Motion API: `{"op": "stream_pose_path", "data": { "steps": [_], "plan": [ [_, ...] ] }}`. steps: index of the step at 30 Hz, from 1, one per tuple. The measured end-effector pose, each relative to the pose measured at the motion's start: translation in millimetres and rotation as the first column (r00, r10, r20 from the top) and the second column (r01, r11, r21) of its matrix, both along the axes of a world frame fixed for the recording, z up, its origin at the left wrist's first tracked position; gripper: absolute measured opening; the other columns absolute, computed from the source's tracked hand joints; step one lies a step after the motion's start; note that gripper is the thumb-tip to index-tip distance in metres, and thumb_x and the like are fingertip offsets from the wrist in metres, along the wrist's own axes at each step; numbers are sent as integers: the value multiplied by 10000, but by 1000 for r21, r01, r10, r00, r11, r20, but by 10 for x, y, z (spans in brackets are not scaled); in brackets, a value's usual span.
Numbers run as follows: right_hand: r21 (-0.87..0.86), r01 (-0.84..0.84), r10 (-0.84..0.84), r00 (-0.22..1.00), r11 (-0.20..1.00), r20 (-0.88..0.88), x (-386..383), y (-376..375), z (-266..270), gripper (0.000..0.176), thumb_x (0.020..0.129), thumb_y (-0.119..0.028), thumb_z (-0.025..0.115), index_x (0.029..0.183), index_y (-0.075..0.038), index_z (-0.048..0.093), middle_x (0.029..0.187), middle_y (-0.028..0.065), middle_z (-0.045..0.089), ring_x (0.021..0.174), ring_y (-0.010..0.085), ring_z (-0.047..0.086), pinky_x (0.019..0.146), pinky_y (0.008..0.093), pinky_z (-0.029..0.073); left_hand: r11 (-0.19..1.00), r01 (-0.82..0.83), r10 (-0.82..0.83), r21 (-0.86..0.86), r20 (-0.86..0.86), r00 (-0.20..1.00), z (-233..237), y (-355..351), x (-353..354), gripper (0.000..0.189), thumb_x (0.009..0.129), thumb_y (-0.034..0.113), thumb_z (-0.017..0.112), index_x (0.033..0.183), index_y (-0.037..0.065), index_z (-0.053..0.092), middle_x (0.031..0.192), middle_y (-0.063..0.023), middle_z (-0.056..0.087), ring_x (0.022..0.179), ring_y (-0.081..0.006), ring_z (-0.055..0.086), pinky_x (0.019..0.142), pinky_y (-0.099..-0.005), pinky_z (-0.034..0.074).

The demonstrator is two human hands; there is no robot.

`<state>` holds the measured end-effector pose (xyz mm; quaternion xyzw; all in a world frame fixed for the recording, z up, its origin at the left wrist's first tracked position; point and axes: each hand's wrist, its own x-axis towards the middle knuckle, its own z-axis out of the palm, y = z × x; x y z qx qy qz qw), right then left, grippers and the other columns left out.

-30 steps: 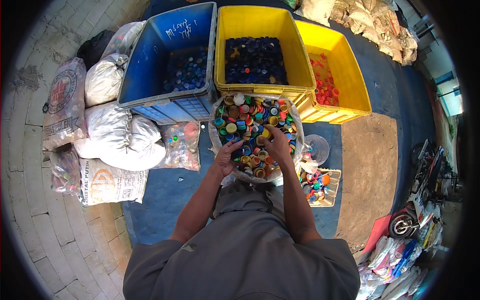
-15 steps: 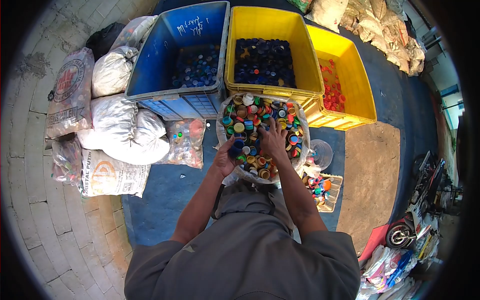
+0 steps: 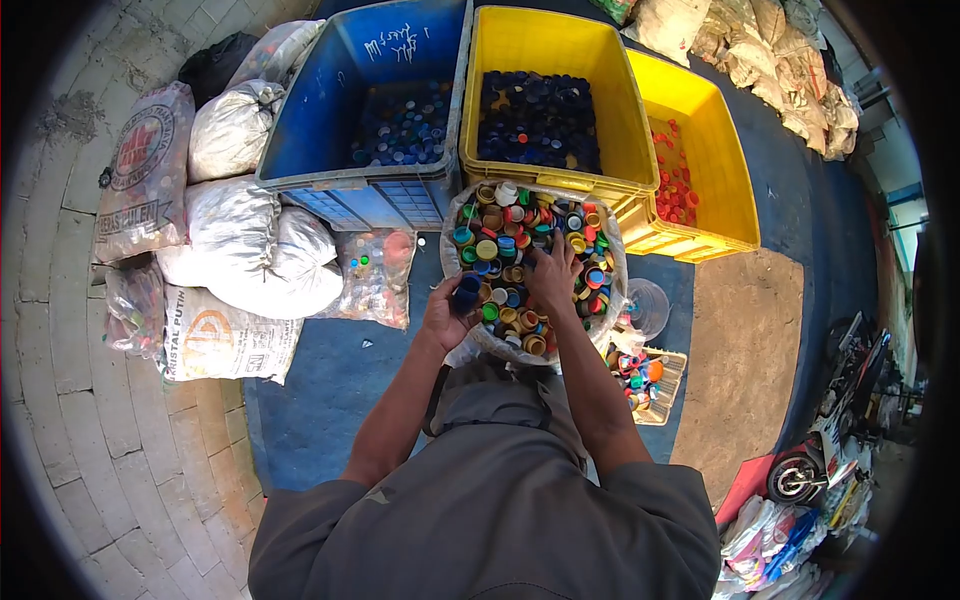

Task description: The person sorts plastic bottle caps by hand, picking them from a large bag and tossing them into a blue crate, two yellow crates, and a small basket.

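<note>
A round container lined with a whitish sack (image 3: 617,285) stands right in front of me, heaped with plastic bottle caps (image 3: 487,249) of many colours. My left hand (image 3: 446,318) is at its near left edge, fingers curled round dark blue bottle caps (image 3: 466,291). Over the middle of the heap, my right hand (image 3: 552,280) reaches down with bent fingers among the caps. Its fingertips are partly hidden, and I cannot tell what they grip.
Behind the sack stand a blue crate (image 3: 365,180) with blue caps, a yellow crate (image 3: 560,180) with dark blue caps and another yellow crate (image 3: 715,235) with red caps. Filled sacks (image 3: 235,240) lie left. A small basket (image 3: 672,385) and a clear plastic tub (image 3: 650,308) sit right.
My left hand has shifted slightly left, still holding the dark blue caps. My right hand's fingers have drawn in closer together over the heap. The whole view has shifted slightly.
</note>
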<state>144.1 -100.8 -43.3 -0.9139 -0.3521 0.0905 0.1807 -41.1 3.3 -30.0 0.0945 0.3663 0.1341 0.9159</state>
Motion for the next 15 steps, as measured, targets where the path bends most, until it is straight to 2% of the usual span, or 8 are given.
{"op": "stream_pose_path", "data": {
  "steps": [4, 7, 8, 9, 10, 11, 14, 15],
  "plan": [
    [219, 49, -41, 998, 974, -45, 18, -117, -38, 223, 784, -159, 683, 993, -81, 692, 1447, 173, 365, 1318, 357, 307, 1014, 537, 280, 1000, 11, -11, -19, 22, 1000, -2, -14, 63, 223, 926, 296, 545, 1026, 109, 612, 901, -52, 659, 744, -189, 676, 538, -319, 572],
    [351, 63, -98, 992, 934, 84, 30, -190, 69, 232, 817, -166, 688, 1017, -48, 670, 1298, 163, 529, 1177, 302, 485, 941, 447, 394, 1000, 17, -17, -17, 26, 1000, 98, -35, 124, 225, 924, 305, 556, 1021, 107, 606, 881, -58, 658, 742, -194, 678, 534, -321, 582],
    [438, 143, -49, 974, 887, -219, 37, -217, 110, 229, 845, -162, 670, 1032, -33, 652, 1238, 143, 564, 1116, 272, 524, 915, 420, 422, 1000, 28, -27, -10, 26, 999, 138, -39, 132, 224, 917, 304, 569, 1013, 105, 604, 872, -57, 656, 745, -197, 679, 534, -323, 585],
    [490, 249, 30, 869, 836, -494, 52, -266, 162, 226, 872, -158, 651, 1048, -18, 634, 1177, 124, 599, 1055, 243, 562, 889, 393, 449, 999, 42, -42, -4, 27, 999, 159, -56, 152, 223, 911, 304, 583, 1005, 103, 602, 863, -56, 654, 749, -201, 680, 534, -325, 587],
    [502, 370, 133, 688, 782, -713, 60, -324, 212, 224, 900, -154, 633, 1064, -3, 616, 1116, 104, 633, 994, 213, 601, 864, 366, 477, 998, 67, -67, -11, -5, 998, 155, -67, 192, 230, 892, 319, 611, 991, 111, 604, 855, -46, 648, 749, -190, 675, 534, -322, 574],
    [543, 468, 213, 588, 697, -781, 9, -355, 240, 187, 921, -102, 599, 1072, 0, 562, 1011, 55, 652, 845, 137, 628, 769, 280, 511, 995, 94, -95, -20, -37, 995, 155, -73, 242, 240, 873, 333, 640, 977, 120, 607, 847, -36, 641, 749, -180, 670, 534, -319, 560],
    [442, 709, 329, 302, 550, -895, -125, -406, 311, 221, 886, -81, 637, 1075, -15, 543, 970, 45, 633, 878, 120, 620, 746, 265, 500, 984, 179, -178, -3, -151, 972, 201, -119, 411, 274, 828, 369, 698, 925, 131, 604, 821, -24, 623, 731, -166, 654, 541, -324, 541],
    [422, 761, 396, 236, 493, -888, -159, -409, 339, 255, 864, -65, 657, 1078, -20, 525, 1009, 62, 623, 898, 132, 620, 766, 272, 508, 978, 210, -205, 8, -190, 960, 224, -146, 477, 287, 814, 379, 713, 907, 132, 601, 811, -22, 617, 722, -164, 649, 544, -329, 539]
  ]
}}
